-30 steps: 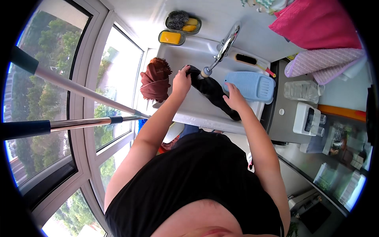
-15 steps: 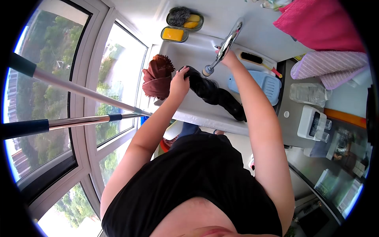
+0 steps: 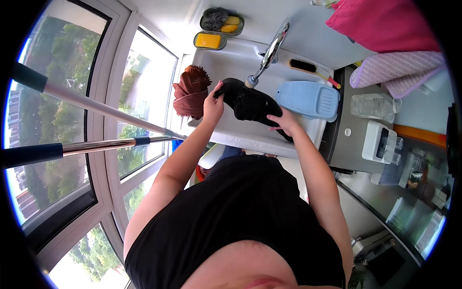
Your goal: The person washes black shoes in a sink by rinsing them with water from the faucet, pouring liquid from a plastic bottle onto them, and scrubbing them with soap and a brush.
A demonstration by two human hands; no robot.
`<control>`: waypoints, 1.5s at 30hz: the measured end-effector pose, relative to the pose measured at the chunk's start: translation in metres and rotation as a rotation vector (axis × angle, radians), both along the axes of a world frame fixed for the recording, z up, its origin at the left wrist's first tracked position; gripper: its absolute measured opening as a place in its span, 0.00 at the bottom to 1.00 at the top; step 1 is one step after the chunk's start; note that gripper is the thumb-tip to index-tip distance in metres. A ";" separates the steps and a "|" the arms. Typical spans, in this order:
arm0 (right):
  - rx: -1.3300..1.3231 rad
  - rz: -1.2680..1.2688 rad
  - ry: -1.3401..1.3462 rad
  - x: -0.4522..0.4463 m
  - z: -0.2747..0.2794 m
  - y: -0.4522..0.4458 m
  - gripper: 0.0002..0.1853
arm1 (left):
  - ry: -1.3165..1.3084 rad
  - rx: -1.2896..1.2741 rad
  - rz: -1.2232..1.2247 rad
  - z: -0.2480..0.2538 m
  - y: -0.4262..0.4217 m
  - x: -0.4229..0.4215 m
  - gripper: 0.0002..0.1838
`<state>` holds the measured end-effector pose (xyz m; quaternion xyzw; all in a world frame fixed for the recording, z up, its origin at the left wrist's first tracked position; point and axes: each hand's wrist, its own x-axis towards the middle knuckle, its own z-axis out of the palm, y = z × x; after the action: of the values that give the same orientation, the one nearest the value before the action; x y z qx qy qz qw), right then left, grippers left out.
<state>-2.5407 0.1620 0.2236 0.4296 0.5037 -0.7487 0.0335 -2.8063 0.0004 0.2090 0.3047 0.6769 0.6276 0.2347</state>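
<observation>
A long, dark, soft-looking black item (image 3: 250, 102), perhaps cloth, stretches across the sink below the tap; its exact kind I cannot make out. Its left end is gripped by my left hand (image 3: 213, 107). My right hand (image 3: 287, 122) holds the other end, thumb and fingers around its edge. The chrome tap (image 3: 272, 48) ends right above the item's middle. A bundled brown cloth (image 3: 191, 96) rests on the sink's left rim, beside my left hand. Near my right hand lies a light blue washboard (image 3: 308, 100).
Two soap dishes stand behind the sink (image 3: 240, 132), one with a yellow soap bar (image 3: 208, 40), one with a grey scrubber (image 3: 214, 19). A brush (image 3: 303, 65) lies at the back right. Poles (image 3: 106, 144) lean at the left window. Towels (image 3: 385, 24) hang at right.
My right hand has come down from the tap's handle and taken the right end of the black item. The item now looks duller and is raised closer to the tap.
</observation>
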 end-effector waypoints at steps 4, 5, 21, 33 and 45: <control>0.403 -0.034 -0.168 0.005 0.030 -0.008 0.36 | -0.084 -0.206 -0.094 -0.056 -0.007 -0.002 0.28; 0.387 -0.021 -0.187 0.007 0.032 -0.006 0.31 | -0.031 -0.258 -0.089 -0.059 -0.003 0.002 0.31; 1.469 0.581 -0.650 -0.016 0.173 -0.068 0.28 | 0.101 -0.373 -0.494 -0.107 0.059 0.090 0.56; 1.618 0.546 -0.411 0.043 0.156 -0.084 0.47 | -0.145 -0.128 -0.211 -0.088 0.075 0.088 0.36; 0.464 -0.348 -0.185 0.072 0.089 -0.015 0.25 | 0.169 -0.445 -0.387 -0.033 0.040 0.063 0.44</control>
<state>-2.4691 0.1472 0.3121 0.5722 0.5747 -0.5658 -0.1486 -2.7437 0.0400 0.1763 0.4200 0.7444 0.3799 0.3538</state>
